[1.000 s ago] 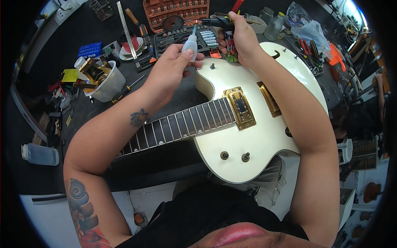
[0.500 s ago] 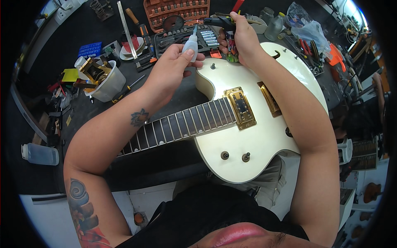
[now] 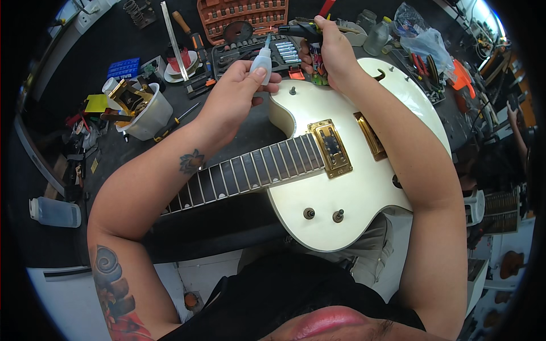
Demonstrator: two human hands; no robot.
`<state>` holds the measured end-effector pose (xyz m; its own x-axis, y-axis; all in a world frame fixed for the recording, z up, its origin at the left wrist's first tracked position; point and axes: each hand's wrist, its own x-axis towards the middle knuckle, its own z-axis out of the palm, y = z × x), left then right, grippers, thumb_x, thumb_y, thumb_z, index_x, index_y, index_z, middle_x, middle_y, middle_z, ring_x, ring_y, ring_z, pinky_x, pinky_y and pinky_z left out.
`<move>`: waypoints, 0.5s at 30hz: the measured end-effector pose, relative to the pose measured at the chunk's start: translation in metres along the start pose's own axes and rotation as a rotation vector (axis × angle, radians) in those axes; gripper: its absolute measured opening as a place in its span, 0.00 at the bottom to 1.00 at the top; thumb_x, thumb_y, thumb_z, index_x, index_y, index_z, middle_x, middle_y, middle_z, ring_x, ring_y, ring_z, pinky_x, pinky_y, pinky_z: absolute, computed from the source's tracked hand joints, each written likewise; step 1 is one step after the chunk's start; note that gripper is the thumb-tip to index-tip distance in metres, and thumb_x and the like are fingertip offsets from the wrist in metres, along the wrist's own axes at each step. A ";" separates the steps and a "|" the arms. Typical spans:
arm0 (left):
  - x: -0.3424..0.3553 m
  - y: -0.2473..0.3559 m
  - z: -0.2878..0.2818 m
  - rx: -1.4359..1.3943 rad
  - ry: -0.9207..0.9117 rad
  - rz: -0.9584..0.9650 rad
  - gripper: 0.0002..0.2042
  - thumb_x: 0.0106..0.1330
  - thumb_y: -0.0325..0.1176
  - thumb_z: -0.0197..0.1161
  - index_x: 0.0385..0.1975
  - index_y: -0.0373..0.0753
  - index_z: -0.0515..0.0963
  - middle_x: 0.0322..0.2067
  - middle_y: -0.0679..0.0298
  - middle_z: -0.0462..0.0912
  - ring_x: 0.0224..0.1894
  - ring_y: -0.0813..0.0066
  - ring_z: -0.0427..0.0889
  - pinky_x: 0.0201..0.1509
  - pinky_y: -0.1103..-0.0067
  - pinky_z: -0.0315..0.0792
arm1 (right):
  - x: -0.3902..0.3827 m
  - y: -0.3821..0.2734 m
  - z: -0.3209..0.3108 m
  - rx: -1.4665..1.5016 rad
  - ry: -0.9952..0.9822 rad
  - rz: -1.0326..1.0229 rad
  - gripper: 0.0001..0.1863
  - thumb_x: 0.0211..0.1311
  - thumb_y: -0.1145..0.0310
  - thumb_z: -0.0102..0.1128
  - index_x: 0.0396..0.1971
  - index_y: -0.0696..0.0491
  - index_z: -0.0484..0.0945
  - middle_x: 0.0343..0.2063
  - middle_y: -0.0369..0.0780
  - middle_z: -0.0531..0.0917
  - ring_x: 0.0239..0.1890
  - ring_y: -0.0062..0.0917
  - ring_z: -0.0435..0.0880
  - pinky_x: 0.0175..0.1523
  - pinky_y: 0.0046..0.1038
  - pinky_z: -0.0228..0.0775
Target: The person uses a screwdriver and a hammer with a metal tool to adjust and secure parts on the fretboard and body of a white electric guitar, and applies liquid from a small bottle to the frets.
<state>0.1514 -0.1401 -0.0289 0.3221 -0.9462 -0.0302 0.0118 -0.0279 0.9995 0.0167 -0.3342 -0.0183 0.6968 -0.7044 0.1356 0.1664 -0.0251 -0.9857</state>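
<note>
Upright in my left hand point(image 3: 248, 85) is a small white squeeze bottle point(image 3: 261, 63) with a thin bluish nozzle, pinched between thumb and fingers. My right hand point(image 3: 339, 54) is wrapped around a black torch lighter point(image 3: 300, 30). The lighter's tip points left at the top of the bottle's nozzle, a short gap apart, and a faint orange glow shows there. Below both hands lies a cream electric guitar point(image 3: 364, 196) without strings, its fretboard point(image 3: 239, 172) running to the left under my left forearm. It has gold pickups point(image 3: 330, 148) and bare control posts.
Behind my hands stand an orange socket case point(image 3: 242, 17) and a grey tool tray point(image 3: 227, 63). A white tub point(image 3: 156, 113) of gold hardware and a screwdriver point(image 3: 176, 122) lie left. Glass jars point(image 3: 377, 38) and pliers point(image 3: 424, 65) are right. Another person point(image 3: 509, 153) is at far right.
My right hand and the lighter have shifted very slightly left. My left hand and the bottle stay in place. At far right, the other person's arm has moved.
</note>
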 end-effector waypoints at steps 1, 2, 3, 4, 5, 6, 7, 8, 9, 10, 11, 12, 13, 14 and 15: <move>0.000 0.000 0.000 -0.004 -0.001 -0.001 0.17 0.83 0.45 0.49 0.59 0.39 0.70 0.57 0.62 0.81 0.57 0.76 0.77 0.63 0.71 0.65 | 0.000 0.000 0.000 -0.014 0.002 -0.006 0.29 0.77 0.44 0.41 0.28 0.55 0.76 0.18 0.37 0.75 0.20 0.22 0.73 0.25 0.27 0.70; 0.000 0.000 0.000 -0.004 -0.001 -0.001 0.17 0.83 0.45 0.49 0.59 0.39 0.70 0.57 0.62 0.81 0.57 0.76 0.77 0.63 0.71 0.65 | 0.000 0.000 0.000 -0.029 0.004 -0.013 0.29 0.77 0.44 0.41 0.28 0.55 0.76 0.18 0.37 0.75 0.19 0.22 0.73 0.25 0.27 0.69; 0.000 0.000 0.000 -0.003 -0.002 -0.003 0.17 0.83 0.45 0.49 0.59 0.39 0.71 0.57 0.62 0.81 0.57 0.76 0.77 0.63 0.71 0.65 | 0.000 0.000 0.000 -0.029 0.004 -0.013 0.29 0.77 0.44 0.41 0.28 0.55 0.76 0.18 0.37 0.75 0.19 0.22 0.73 0.25 0.27 0.69; 0.000 0.000 0.000 -0.001 -0.003 -0.005 0.17 0.83 0.45 0.49 0.59 0.39 0.71 0.57 0.62 0.81 0.57 0.76 0.77 0.63 0.71 0.65 | -0.001 0.000 0.000 -0.041 0.007 -0.020 0.30 0.76 0.44 0.41 0.27 0.55 0.76 0.18 0.37 0.75 0.19 0.22 0.73 0.25 0.27 0.69; 0.000 0.001 0.000 -0.001 -0.003 -0.004 0.17 0.83 0.45 0.49 0.59 0.39 0.71 0.57 0.62 0.81 0.57 0.76 0.77 0.63 0.71 0.65 | -0.001 0.000 0.000 -0.052 0.010 -0.027 0.30 0.76 0.44 0.41 0.27 0.55 0.76 0.18 0.37 0.76 0.19 0.22 0.73 0.25 0.27 0.69; 0.000 0.001 0.000 -0.003 -0.003 -0.004 0.17 0.83 0.45 0.49 0.59 0.39 0.71 0.57 0.62 0.81 0.58 0.76 0.77 0.63 0.71 0.65 | -0.001 0.000 0.000 -0.052 0.010 -0.028 0.30 0.76 0.44 0.41 0.27 0.55 0.76 0.18 0.37 0.76 0.19 0.22 0.73 0.25 0.27 0.69; 0.000 0.001 0.001 -0.005 -0.004 -0.003 0.17 0.83 0.45 0.49 0.59 0.39 0.71 0.57 0.62 0.81 0.58 0.76 0.77 0.63 0.71 0.65 | -0.001 -0.001 -0.001 -0.053 0.009 -0.029 0.30 0.76 0.44 0.41 0.27 0.55 0.76 0.18 0.37 0.75 0.18 0.22 0.73 0.25 0.27 0.69; -0.001 0.001 0.001 -0.005 -0.003 -0.003 0.17 0.83 0.45 0.49 0.59 0.39 0.71 0.57 0.62 0.81 0.58 0.76 0.77 0.63 0.71 0.65 | -0.001 -0.001 0.000 -0.055 0.008 -0.030 0.30 0.76 0.44 0.41 0.26 0.55 0.76 0.17 0.37 0.75 0.18 0.22 0.73 0.25 0.27 0.69; -0.001 0.001 0.001 -0.004 -0.003 -0.002 0.17 0.83 0.45 0.49 0.59 0.39 0.71 0.57 0.62 0.81 0.58 0.76 0.77 0.63 0.71 0.65 | -0.001 -0.001 0.000 -0.055 0.007 -0.030 0.30 0.76 0.44 0.41 0.26 0.55 0.76 0.17 0.37 0.75 0.18 0.22 0.73 0.25 0.27 0.69; -0.001 0.001 0.001 -0.003 -0.002 0.000 0.17 0.83 0.45 0.49 0.59 0.39 0.71 0.57 0.62 0.81 0.58 0.76 0.77 0.63 0.71 0.65 | -0.001 -0.001 0.000 -0.041 0.010 -0.016 0.30 0.76 0.43 0.41 0.26 0.55 0.76 0.18 0.37 0.75 0.19 0.23 0.73 0.25 0.27 0.68; -0.001 0.001 0.001 -0.003 -0.003 0.001 0.17 0.83 0.45 0.49 0.59 0.39 0.71 0.57 0.62 0.81 0.58 0.76 0.77 0.63 0.71 0.65 | -0.002 -0.003 0.002 -0.028 0.014 -0.002 0.30 0.76 0.43 0.41 0.26 0.55 0.76 0.18 0.37 0.76 0.19 0.23 0.74 0.26 0.27 0.68; 0.000 0.001 0.001 -0.001 -0.003 0.000 0.17 0.83 0.45 0.49 0.59 0.39 0.71 0.57 0.62 0.81 0.58 0.76 0.77 0.63 0.71 0.65 | -0.003 -0.005 0.004 -0.029 0.014 -0.003 0.30 0.76 0.43 0.41 0.26 0.55 0.76 0.18 0.37 0.76 0.19 0.23 0.74 0.26 0.27 0.68; 0.000 0.001 0.001 0.001 -0.002 0.000 0.18 0.83 0.46 0.49 0.59 0.39 0.71 0.57 0.62 0.81 0.58 0.76 0.77 0.63 0.71 0.65 | -0.004 -0.006 0.007 0.069 0.044 -0.002 0.31 0.76 0.42 0.41 0.26 0.55 0.75 0.18 0.37 0.75 0.20 0.23 0.74 0.26 0.28 0.68; 0.000 0.001 0.000 0.001 -0.001 -0.001 0.18 0.83 0.46 0.49 0.59 0.39 0.71 0.57 0.62 0.81 0.58 0.76 0.77 0.63 0.71 0.65 | -0.005 -0.007 0.009 0.170 0.074 0.000 0.32 0.75 0.40 0.41 0.25 0.55 0.75 0.18 0.37 0.75 0.20 0.24 0.74 0.26 0.28 0.68; 0.000 0.001 0.000 0.005 0.003 -0.002 0.18 0.83 0.46 0.49 0.59 0.39 0.71 0.57 0.63 0.81 0.57 0.76 0.77 0.63 0.71 0.66 | -0.006 -0.008 0.010 0.170 0.072 0.001 0.32 0.75 0.40 0.41 0.25 0.55 0.75 0.18 0.37 0.75 0.20 0.24 0.74 0.26 0.28 0.68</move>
<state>0.1514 -0.1400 -0.0283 0.3251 -0.9451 -0.0320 0.0075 -0.0313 0.9995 0.0179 -0.3229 -0.0103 0.6461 -0.7536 0.1211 0.2857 0.0916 -0.9539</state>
